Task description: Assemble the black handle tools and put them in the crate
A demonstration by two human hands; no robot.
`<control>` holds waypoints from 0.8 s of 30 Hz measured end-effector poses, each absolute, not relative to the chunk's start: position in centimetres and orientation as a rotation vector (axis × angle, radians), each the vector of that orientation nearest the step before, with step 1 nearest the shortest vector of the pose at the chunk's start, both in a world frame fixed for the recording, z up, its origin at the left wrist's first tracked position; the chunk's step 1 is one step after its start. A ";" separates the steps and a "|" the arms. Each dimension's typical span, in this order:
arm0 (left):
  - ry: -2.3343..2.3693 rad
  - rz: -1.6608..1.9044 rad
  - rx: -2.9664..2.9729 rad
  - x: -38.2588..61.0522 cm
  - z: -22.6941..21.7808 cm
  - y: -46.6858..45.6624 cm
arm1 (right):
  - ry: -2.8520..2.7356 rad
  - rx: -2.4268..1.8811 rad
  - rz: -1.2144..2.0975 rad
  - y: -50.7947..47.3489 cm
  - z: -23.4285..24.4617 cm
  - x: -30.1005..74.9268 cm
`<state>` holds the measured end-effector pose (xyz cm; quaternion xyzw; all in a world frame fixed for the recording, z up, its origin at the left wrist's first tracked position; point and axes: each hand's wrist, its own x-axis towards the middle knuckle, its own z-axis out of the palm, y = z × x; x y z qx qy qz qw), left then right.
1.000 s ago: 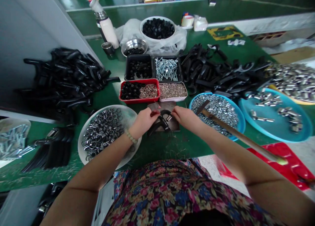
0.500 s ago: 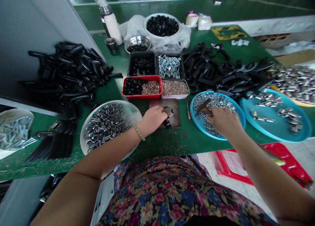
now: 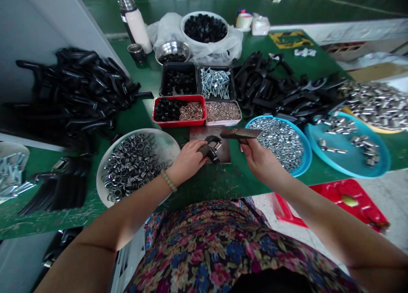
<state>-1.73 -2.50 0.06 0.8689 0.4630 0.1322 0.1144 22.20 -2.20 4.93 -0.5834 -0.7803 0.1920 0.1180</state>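
My left hand (image 3: 188, 161) is closed around a black curved clamp part (image 3: 212, 150) with a bright metal piece in its opening. This part rests on a flat metal plate (image 3: 225, 150) at the middle of the table's front. My right hand (image 3: 263, 159) grips a hammer (image 3: 240, 134), its long tapered metal head held just over the plate's right side, near the clamp part. Fingers hide most of its handle. Beside my right hand is a blue tray (image 3: 307, 159) of small shiny nuts or similar fittings. A white tray (image 3: 174, 146) of metal rings stands by my left hand.
Behind the plate are a red bin (image 3: 178, 123) of black pieces and copper-coloured rivets, a bin of bolts (image 3: 215, 83) and a steel bowl (image 3: 172, 46). Black handles (image 3: 92, 89) pile up at left, black curved parts (image 3: 274, 89) at right. Another blue tray (image 3: 366, 167) holds metal cylinders.
My right hand has moved left with the hammer, from over the tray of small fittings to the plate. My left hand keeps hold of the clamp part, now less covered by the fingers.
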 end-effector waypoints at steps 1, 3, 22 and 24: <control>1.350 0.377 2.560 -1.7 0.2 -2.5 | -2.308 -1.733 0.567 -2.0 4.7 21.9; 1.378 0.337 2.590 -1.5 0.3 -2.7 | -2.344 -1.795 0.572 -1.5 4.1 22.2; 1.591 0.023 2.356 -1.2 2.5 -0.1 | -2.642 -1.640 -0.220 12.2 2.2 20.8; 1.605 0.017 2.459 -0.9 3.3 1.7 | -2.697 -1.612 -0.233 13.9 1.8 19.7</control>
